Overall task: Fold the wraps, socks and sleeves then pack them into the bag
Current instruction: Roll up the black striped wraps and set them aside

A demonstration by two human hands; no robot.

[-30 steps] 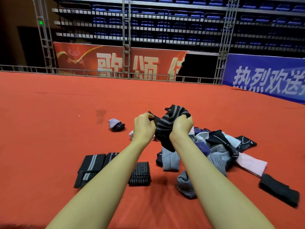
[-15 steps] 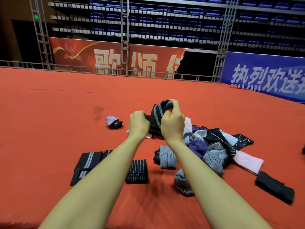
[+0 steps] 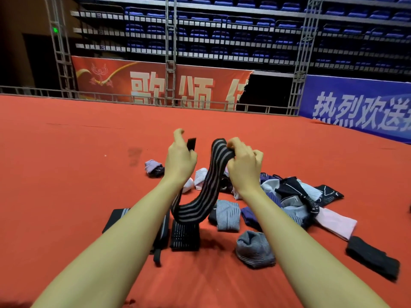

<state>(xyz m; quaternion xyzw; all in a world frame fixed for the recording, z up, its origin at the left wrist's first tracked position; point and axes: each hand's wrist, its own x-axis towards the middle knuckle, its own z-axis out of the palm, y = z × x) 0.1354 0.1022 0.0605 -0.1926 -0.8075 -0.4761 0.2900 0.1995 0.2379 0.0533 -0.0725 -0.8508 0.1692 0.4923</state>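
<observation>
Both my hands hold one striped wrap (image 3: 201, 196) in the air: left hand (image 3: 180, 161) pinches its dark end, right hand (image 3: 243, 165) grips the other. Its middle sags between my forearms, above the folded wraps (image 3: 184, 237) on the red floor (image 3: 66, 174).

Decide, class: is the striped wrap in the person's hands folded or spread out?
Spread out. The wrap hangs in a long U between the left hand and right hand, each gripping one end.

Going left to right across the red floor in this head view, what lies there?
Small lilac-and-black bundle → flat black folded wraps → black pin-striped folded wrap → grey striped folded piece → loose pile of socks and sleeves → pink sleeve → black folded piece.
</observation>
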